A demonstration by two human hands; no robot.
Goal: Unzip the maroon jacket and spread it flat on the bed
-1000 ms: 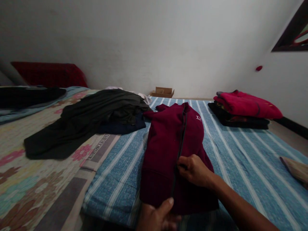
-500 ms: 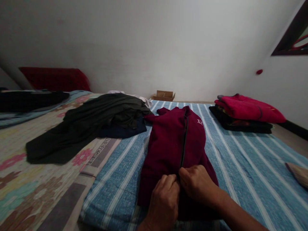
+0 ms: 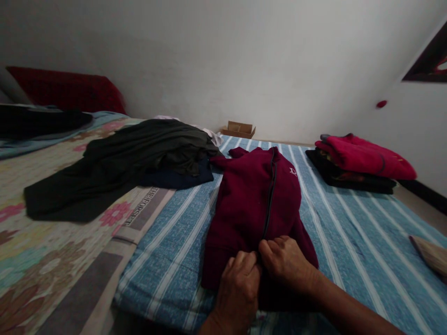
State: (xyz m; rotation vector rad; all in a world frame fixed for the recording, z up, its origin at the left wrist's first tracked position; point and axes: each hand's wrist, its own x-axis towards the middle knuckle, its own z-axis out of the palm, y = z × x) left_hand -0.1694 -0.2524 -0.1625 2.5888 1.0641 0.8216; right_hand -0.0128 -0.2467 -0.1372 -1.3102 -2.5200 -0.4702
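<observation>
A maroon zip-front jacket [image 3: 240,204] lies front up on the blue striped bed sheet [image 3: 174,242], its collar pointing away from me. White lettering marks its upper right, and a dark zipper [image 3: 271,190] runs down the middle. At the lower end of the zipper, my left hand [image 3: 240,281] is closed on the jacket's front edge. Right beside it, slightly higher, my right hand [image 3: 284,258] pinches the jacket at the zipper line. The fingertips of both hands nearly meet, and the zipper's bottom end is hidden under them.
Dark green clothing [image 3: 139,158] lies spread to the left over a navy garment [image 3: 178,177]. Folded pink clothing [image 3: 366,156] tops a black folded pile [image 3: 352,181] on the right. A small cardboard box [image 3: 239,129] stands by the wall. Floral bedding [image 3: 66,251] covers the left side.
The camera view has tilted and shifted slightly. Both hands stay at the jacket's lower zipper end with little visible movement.
</observation>
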